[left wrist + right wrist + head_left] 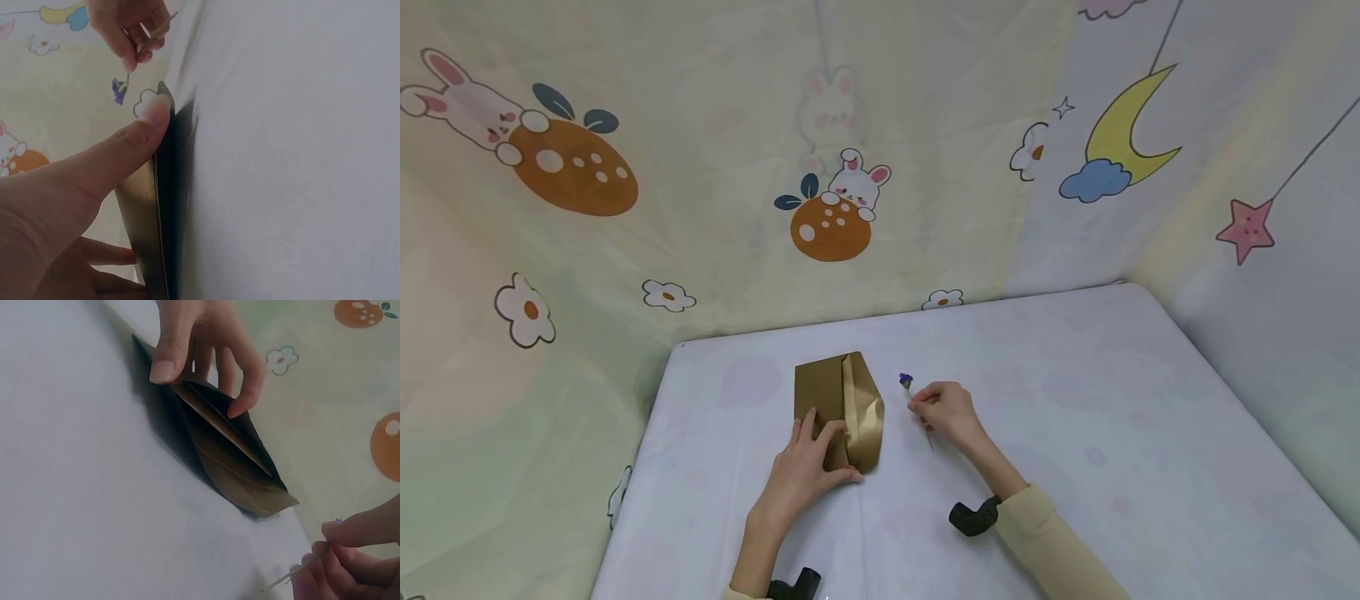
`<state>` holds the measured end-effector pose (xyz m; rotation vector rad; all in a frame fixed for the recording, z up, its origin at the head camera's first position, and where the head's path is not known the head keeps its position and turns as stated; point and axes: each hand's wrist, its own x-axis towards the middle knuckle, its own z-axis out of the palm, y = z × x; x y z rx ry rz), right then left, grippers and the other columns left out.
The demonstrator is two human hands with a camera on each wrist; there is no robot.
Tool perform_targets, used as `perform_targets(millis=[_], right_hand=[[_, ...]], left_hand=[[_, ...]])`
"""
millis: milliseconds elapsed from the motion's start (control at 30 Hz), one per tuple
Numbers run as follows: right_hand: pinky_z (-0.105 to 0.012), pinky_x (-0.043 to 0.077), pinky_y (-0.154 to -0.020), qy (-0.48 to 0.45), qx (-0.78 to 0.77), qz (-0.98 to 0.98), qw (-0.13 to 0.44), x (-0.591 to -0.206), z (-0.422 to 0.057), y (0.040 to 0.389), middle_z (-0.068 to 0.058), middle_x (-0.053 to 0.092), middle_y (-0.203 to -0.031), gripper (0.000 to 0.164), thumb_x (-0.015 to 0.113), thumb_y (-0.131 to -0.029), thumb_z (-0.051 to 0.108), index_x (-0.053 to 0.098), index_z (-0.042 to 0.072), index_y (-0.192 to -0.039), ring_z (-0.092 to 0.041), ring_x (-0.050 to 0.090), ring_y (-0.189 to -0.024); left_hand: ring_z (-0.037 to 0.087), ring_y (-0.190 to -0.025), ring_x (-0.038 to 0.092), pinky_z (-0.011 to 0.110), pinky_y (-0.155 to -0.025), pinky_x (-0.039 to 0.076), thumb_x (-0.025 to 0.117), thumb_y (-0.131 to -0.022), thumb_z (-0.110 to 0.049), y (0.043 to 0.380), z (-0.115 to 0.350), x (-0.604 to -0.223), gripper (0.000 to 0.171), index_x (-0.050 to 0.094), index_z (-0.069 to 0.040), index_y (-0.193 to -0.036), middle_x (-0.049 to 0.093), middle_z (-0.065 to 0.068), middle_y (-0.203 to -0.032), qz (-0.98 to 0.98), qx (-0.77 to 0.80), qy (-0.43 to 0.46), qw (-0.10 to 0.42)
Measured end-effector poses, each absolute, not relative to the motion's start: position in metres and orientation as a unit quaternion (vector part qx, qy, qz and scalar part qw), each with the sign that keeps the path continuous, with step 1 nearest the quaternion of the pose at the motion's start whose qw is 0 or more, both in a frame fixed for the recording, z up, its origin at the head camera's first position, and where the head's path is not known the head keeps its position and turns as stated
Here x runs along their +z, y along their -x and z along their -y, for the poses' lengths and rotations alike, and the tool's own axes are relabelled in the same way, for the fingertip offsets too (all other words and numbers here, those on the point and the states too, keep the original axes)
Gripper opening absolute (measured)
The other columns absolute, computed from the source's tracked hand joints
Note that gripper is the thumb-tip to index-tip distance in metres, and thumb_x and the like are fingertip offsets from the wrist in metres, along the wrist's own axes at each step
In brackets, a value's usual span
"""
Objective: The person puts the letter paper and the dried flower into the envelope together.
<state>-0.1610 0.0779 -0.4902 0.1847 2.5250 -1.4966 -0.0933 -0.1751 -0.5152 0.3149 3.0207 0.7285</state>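
Note:
A gold envelope (818, 385) lies on the table with its pointed flap folded out to the right. My left hand (805, 462) grips it at the near side, thumb (154, 112) along the near edge and fingers spread over the top face. The mouth of the envelope gapes in the right wrist view, with a thin brown edge (225, 428) showing inside. Just right of the flap, my right hand (951, 412) pinches a small flower (906, 381) by its thin stem (281, 582). Its purple bloom (119, 91) points away from me.
A white cloth covers the table (1112, 417). Fabric walls (722, 167) printed with rabbits, flowers and a moon stand behind and at both sides. Black camera mounts (973, 518) sit at both wrists.

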Motion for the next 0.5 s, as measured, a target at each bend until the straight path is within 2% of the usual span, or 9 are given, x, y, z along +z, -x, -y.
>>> perform_targets(millis=[200,500], right_hand=[[-0.026,0.057,-0.058,-0.046,-0.519,-0.848,0.1,-0.486,-0.066,0.162,-0.008,0.071,-0.078,0.008,0.077,-0.09,0.008,0.073,0.001,-0.09,-0.012,0.063,-0.063],[-0.027,0.057,-0.056,-0.022,-0.54,-0.833,0.114,-0.489,-0.048,0.161,-0.015,0.074,-0.08,0.007,0.076,-0.09,0.006,0.074,-0.001,-0.089,-0.012,0.063,-0.061]], left_hand=[[0.063,-0.14,0.038,0.07,-0.086,0.052,0.086,-0.074,-0.057,0.094,0.177,-0.516,0.07,0.057,-0.028,-0.131,0.037,0.033,-0.157,-0.966,0.235,-0.106,0.001],[0.061,-0.142,0.037,0.068,-0.086,0.052,0.085,-0.075,-0.057,0.092,0.178,-0.517,0.072,0.057,-0.028,-0.134,0.035,0.032,-0.159,-0.966,0.24,-0.099,0.008]])
